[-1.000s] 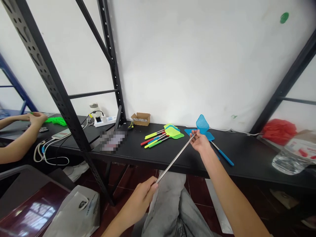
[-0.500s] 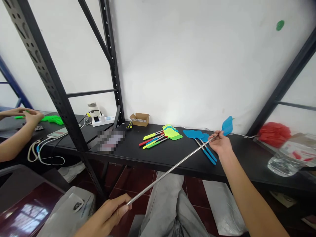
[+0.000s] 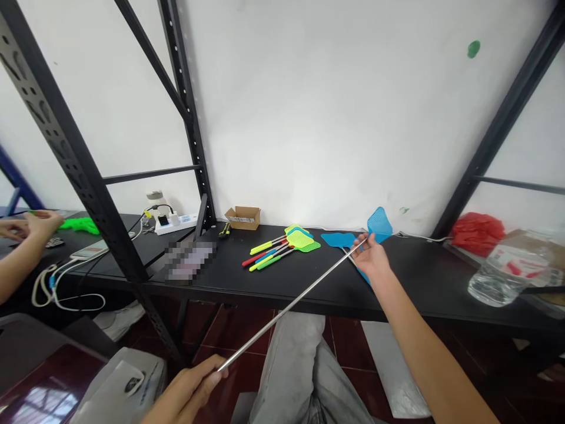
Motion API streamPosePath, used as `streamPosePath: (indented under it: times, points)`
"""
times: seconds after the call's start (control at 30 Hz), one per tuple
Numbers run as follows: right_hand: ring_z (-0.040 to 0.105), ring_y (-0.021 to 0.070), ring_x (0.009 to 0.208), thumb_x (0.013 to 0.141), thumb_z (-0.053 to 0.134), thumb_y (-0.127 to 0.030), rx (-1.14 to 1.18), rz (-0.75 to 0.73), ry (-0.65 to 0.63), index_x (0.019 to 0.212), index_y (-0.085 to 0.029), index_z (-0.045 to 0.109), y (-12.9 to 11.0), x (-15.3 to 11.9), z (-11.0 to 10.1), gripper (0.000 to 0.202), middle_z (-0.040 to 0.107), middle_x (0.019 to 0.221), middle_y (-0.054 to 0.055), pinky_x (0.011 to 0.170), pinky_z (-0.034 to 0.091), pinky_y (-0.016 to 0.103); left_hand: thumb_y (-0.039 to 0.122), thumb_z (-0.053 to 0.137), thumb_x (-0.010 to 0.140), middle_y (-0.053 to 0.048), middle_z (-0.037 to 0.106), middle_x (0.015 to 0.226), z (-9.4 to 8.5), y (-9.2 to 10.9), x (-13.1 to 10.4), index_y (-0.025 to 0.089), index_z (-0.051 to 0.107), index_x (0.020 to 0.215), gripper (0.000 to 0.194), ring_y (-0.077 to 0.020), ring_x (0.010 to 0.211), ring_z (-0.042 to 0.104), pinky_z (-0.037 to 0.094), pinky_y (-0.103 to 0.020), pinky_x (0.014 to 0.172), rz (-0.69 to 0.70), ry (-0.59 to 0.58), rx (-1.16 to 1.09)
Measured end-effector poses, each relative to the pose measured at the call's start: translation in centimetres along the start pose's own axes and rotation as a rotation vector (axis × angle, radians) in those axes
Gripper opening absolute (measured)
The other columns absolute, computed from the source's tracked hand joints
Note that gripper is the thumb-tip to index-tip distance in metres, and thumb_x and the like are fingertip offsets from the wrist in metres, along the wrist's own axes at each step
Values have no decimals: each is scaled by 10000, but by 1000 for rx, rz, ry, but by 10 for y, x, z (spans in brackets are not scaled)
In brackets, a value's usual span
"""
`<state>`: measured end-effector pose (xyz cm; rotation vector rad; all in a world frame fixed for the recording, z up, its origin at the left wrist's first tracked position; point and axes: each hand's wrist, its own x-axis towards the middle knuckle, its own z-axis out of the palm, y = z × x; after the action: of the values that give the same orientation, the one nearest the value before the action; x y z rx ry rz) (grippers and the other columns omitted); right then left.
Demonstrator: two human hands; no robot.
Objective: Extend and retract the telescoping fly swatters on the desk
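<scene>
Stretched between my two hands is a blue fly swatter (image 3: pixel 380 224) with a long, extended metal rod. My left hand (image 3: pixel 189 386) is closed round the rod's lower end near my lap; any handle there is hidden in the fist. My right hand (image 3: pixel 369 254) pinches the rod just below the blue head. Behind and beneath that hand, more blue fly swatters (image 3: pixel 338 239) lie on the black shelf, partly covered by it. Left of them rests a pile of yellow, green, red and blue fly swatters (image 3: pixel 282 247), handles toward the left.
A small open cardboard box (image 3: pixel 243 218) and a yellow-black tool (image 3: pixel 225 229) sit at the back. At right lie a red plastic bag (image 3: pixel 477 232) and a large clear bottle (image 3: pixel 497 282). A black metal post (image 3: pixel 70 147) rises at left, beyond which another person's hands (image 3: pixel 42 227) work.
The view has swung slightly to the right, so most things appear shifted left. The blue head has turned its face more toward me. Both hands keep their hold on the fly swatter.
</scene>
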<state>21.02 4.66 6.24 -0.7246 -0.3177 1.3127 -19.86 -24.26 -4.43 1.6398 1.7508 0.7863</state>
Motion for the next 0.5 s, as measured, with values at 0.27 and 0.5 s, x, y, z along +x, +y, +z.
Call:
streamPosePath:
  times: [0.27,0.5]
  points:
    - [705,148,729,885,701,-465,-90,-41,-151,775,-223,614,62,-46,24,280,719,758,-17,661,525,253,564,367,1011,13,505,736,53,115,73,185,649,965,474,-136,684,448,405,-229,647,294,-102,-218]
    - [704,197,754,663,822,-651,-228,-76,-280,781,-205,662,107,-90,19,489,725,742,27,637,518,274,577,472,953,76,370,591,100,165,134,163,583,934,429,-81,508,291,241,-199,487,313,-129,-582]
